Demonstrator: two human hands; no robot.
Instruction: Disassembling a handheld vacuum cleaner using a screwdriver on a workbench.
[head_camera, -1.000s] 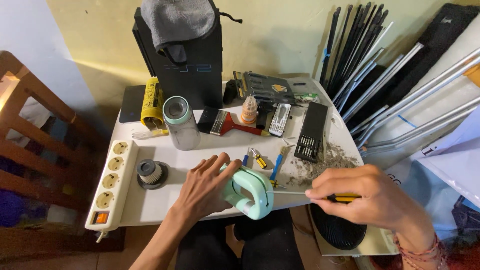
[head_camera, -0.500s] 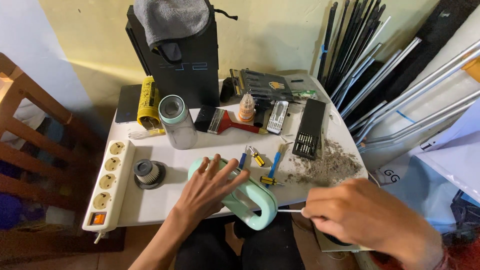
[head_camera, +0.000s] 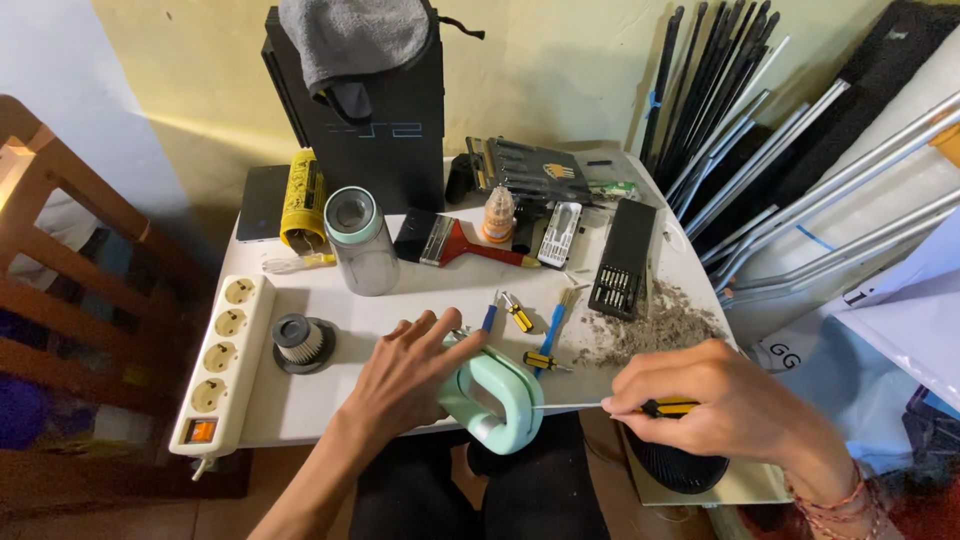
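Mint plastic, smooth and probably light: the vacuum (head_camera: 490, 400) sits at the table (head_camera: 330, 400) edge under your left hand (head_camera: 405, 380), spread flat on its body. Your right hand (head_camera: 720, 405) pinches a thin screwdriver (head_camera: 620, 406), tip at the handle loop. Keep pressing the body; it may slide.

White power strip (head_camera: 222, 362) along the desk's (head_camera: 400, 290) left edge, round filter (head_camera: 302, 342) beside it. Tumbler (head_camera: 360, 240) and yellow can (head_camera: 303, 198) toward back left, black console (head_camera: 372, 110) at back edge under grey cloth (head_camera: 352, 40). Red-handled brush (head_camera: 455, 243) mid-desk, bit case (head_camera: 622, 260) and dust pile (head_camera: 660, 328) toward right edge
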